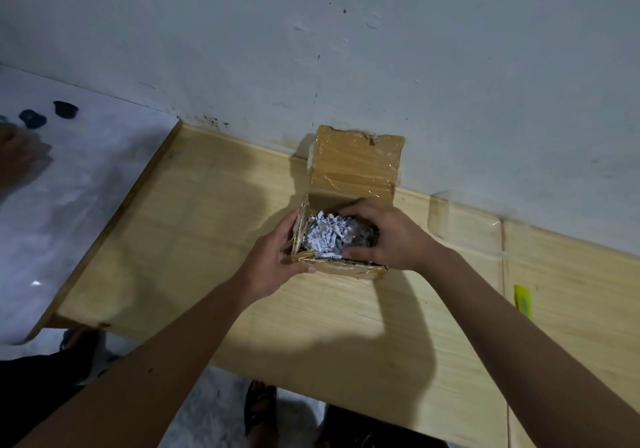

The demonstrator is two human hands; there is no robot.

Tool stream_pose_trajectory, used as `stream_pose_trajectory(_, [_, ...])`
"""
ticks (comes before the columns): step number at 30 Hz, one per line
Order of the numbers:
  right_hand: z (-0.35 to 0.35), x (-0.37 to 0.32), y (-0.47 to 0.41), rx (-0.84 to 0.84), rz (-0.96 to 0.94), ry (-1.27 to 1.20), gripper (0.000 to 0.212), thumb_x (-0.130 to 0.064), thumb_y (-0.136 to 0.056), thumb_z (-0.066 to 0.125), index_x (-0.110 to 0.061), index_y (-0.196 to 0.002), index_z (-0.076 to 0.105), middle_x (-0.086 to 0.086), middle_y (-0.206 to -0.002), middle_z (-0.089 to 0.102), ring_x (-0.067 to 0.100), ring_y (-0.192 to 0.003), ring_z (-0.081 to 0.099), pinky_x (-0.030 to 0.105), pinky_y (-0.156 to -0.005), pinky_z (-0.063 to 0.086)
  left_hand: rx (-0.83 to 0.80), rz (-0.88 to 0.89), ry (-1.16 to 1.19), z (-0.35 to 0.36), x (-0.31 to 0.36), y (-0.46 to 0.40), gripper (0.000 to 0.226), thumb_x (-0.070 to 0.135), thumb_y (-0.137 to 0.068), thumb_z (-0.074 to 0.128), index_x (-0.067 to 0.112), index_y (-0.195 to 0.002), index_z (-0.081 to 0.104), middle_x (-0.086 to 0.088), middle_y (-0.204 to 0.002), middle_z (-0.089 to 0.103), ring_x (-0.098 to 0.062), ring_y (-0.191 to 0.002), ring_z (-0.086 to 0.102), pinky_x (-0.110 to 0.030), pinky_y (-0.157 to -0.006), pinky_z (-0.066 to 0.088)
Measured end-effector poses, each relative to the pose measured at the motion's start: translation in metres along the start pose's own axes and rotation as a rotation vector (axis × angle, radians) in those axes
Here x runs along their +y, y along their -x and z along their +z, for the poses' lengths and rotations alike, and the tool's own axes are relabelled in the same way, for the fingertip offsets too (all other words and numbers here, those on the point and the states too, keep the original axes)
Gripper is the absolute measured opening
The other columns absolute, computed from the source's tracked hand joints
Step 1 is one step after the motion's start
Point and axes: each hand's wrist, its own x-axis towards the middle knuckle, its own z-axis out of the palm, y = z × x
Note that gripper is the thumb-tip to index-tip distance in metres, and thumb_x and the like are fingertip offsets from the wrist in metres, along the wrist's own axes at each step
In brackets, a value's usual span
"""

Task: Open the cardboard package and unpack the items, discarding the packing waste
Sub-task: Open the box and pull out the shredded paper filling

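Observation:
A small cardboard box stands on the wooden table near the wall, its taped lid folded up against the wall. White shredded paper fills the box. My left hand grips the box's left side and front corner. My right hand reaches into the right half of the box, its fingers curled into the shreds. Whatever lies under the paper is hidden.
A yellow-green utility knife lies on the table at the right. The wooden table ends at a left edge beside a white surface with small dark objects. Another person's hand shows at the far left.

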Motion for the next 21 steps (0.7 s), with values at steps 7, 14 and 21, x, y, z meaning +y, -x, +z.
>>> stream_pose_trajectory(7, [0.014, 0.003, -0.008, -0.176, 0.056, 0.37, 0.087, -0.062, -0.081, 0.073, -0.023, -0.154, 0.045, 0.002, -0.148, 0.054, 0.025, -0.133, 0.055, 0.036, -0.108, 0.047, -0.017, -0.016, 0.025, -0.001, 0.001, 0.003, 0.106, 0.008, -0.08, 0.086, 0.033, -0.162, 0.023, 0.027, -0.149, 0.049, 0.001, -0.135, 0.054, -0.015, -0.1, 0.05])
stream_pose_trajectory(14, [0.022, -0.014, -0.023, -0.215, 0.118, 0.517, 0.081, -0.059, -0.081, 0.074, -0.021, -0.148, 0.05, 0.005, -0.142, 0.061, 0.029, -0.122, 0.063, 0.039, -0.101, 0.052, 0.001, -0.02, 0.037, 0.001, 0.003, 0.005, 0.101, 0.015, -0.083, 0.084, 0.038, -0.16, 0.024, 0.038, -0.142, 0.051, 0.003, -0.134, 0.054, -0.013, -0.099, 0.049])
stream_pose_trajectory(21, [0.023, -0.024, -0.025, -0.236, 0.138, 0.548, 0.064, -0.056, -0.082, 0.073, -0.018, -0.132, 0.061, 0.007, -0.123, 0.07, 0.031, -0.106, 0.07, 0.039, -0.086, 0.056, -0.001, -0.04, 0.039, -0.001, 0.003, 0.006, 0.104, 0.019, -0.081, 0.087, 0.037, -0.162, 0.023, 0.048, -0.135, 0.049, 0.013, -0.13, 0.052, -0.005, -0.094, 0.047])
